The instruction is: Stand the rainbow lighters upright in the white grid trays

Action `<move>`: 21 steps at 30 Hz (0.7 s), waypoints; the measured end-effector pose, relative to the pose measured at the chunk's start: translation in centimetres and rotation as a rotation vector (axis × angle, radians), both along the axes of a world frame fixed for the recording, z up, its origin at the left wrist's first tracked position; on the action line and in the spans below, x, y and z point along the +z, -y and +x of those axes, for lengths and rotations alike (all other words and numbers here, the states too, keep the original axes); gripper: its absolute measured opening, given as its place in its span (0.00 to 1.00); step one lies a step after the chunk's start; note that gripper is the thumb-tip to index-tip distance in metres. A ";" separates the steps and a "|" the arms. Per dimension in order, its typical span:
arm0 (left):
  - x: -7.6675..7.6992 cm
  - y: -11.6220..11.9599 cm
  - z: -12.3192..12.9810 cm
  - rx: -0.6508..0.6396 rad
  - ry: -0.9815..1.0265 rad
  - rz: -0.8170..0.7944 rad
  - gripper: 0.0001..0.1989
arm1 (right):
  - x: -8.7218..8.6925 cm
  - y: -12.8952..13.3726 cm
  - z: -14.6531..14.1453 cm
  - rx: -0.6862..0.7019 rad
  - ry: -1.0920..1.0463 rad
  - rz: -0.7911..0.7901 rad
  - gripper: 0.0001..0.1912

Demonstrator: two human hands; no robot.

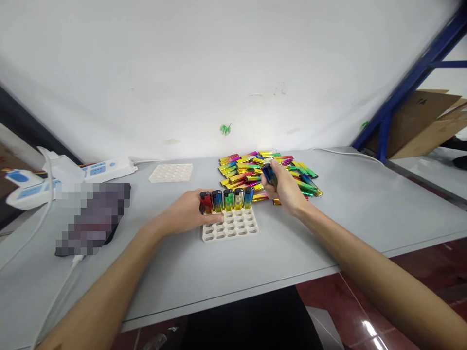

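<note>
A white tray (230,231) with rows of oval slots lies on the grey table, and several upright lighters (228,200) in red, blue, green and clear-yellow fill its back row. My left hand (191,212) grips the tray's left side, thumb along its top beside the red lighter. Above the near side of a pile of shiny multicoloured lighters (237,174), my right hand (280,184) is closed around a dark blue lighter (269,174). Its lower end is hidden by the fingers.
Another white slotted tray (171,173) lies at the back left. White power strips (105,169) and a blurred dark device (93,218) with a white cable are on the left. Cardboard (419,119) leans behind a blue frame (384,136) at right.
</note>
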State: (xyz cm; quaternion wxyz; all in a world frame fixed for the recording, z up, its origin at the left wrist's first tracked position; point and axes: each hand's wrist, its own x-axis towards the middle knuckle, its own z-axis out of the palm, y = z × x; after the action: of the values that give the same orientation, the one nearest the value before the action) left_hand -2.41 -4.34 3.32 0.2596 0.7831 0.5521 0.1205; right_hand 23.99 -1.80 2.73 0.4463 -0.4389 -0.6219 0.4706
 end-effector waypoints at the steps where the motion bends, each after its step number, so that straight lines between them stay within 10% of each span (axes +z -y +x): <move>1: 0.0 0.0 0.0 -0.002 -0.003 0.004 0.27 | 0.1 0.1 -0.1 -0.016 -0.011 0.018 0.26; 14: 0.4 0.2 -0.3 -0.030 0.027 -0.033 0.25 | 2.5 1.7 1.3 0.042 -0.004 0.303 0.13; 21: 1.2 0.3 -1.4 -0.125 0.077 -0.138 0.28 | 3.5 4.9 -3.2 0.090 0.283 0.727 0.09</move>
State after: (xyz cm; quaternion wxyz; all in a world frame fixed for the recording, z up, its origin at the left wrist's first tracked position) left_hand -3.79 -4.61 4.57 0.3408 0.7910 0.4990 0.0959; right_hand 20.80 -6.67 6.26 0.4612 -0.2851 -0.8221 0.1734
